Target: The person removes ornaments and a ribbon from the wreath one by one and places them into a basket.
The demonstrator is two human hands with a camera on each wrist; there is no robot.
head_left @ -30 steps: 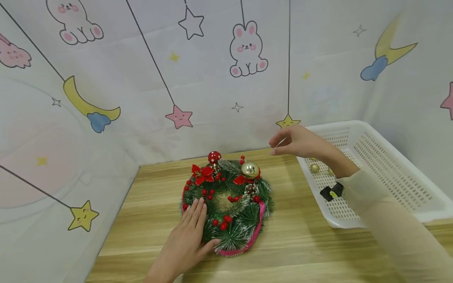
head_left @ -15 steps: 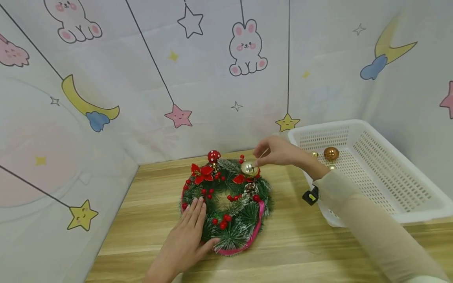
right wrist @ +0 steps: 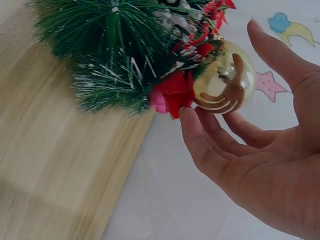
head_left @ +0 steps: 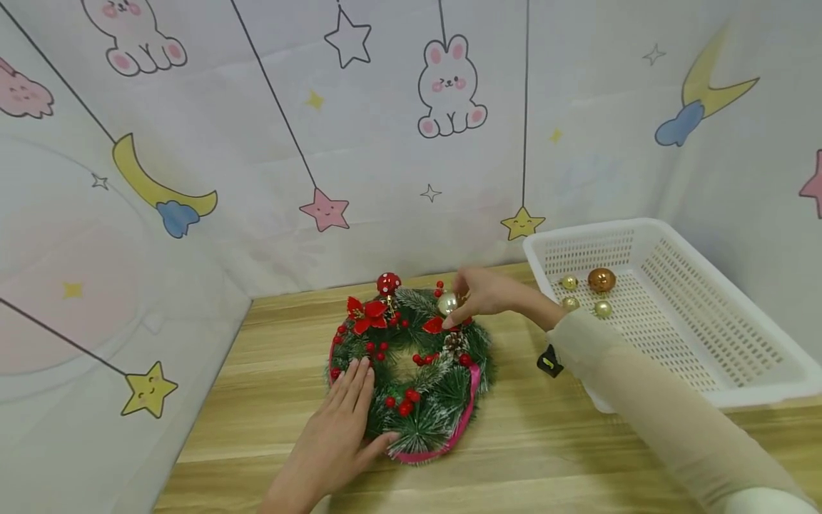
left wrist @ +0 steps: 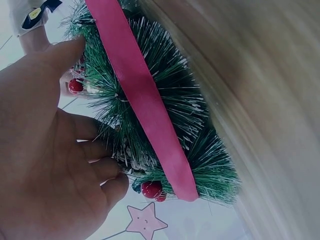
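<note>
The right hand [head_left: 491, 294] has come from the white perforated plastic basket [head_left: 719, 389] to the shiny gold ball ornament [right wrist: 223, 84] on the green pine wreath [head_left: 411, 371], fingers apart and cupping it; the left hand [head_left: 337, 435] stays flat on the wreath, fingers straight.

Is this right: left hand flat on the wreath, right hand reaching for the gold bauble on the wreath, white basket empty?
Not quite: the white basket is not empty. The head view shows four small baubles in its far end. The rest holds: the left hand lies flat on the wreath, and the right hand reaches for the gold bauble, fingers open around it.

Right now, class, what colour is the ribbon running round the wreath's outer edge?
Pink: the ribbon on the wreath shows best in the left wrist view.
</note>
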